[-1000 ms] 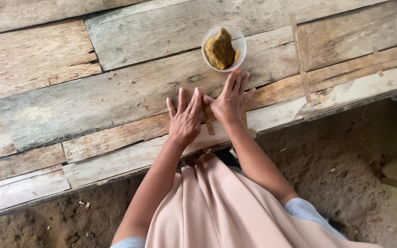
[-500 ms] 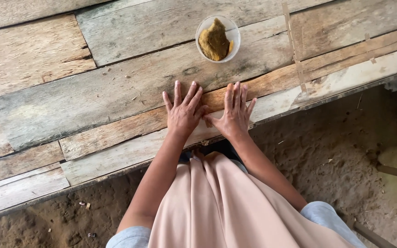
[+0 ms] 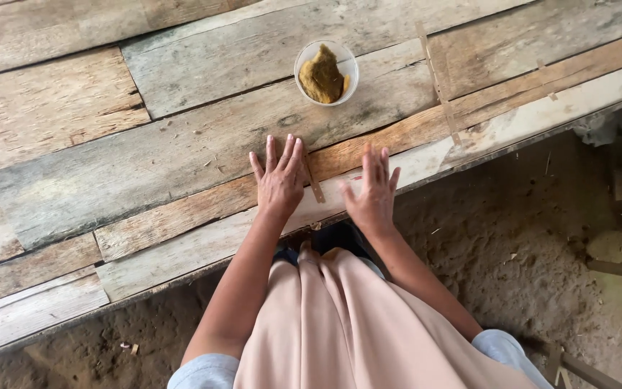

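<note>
both the left hand (image 3: 279, 181) and right hand (image 3: 373, 196) lie flat, fingers spread and gripping nothing, near the wooden platform's (image 3: 109, 173) front edge, short of the clear cup (image 3: 326, 72) holding a brownish lump.

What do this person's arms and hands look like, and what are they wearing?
Both arms are bare from short light-blue sleeves down. The left hand and right hand wear no gloves, rings or watch that I can see. A pale pink garment covers the front.

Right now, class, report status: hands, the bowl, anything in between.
Left hand and right hand flat on plank table, empty. Clear bowl of brown lump beyond fingertips, untouched. Nothing between.
</note>
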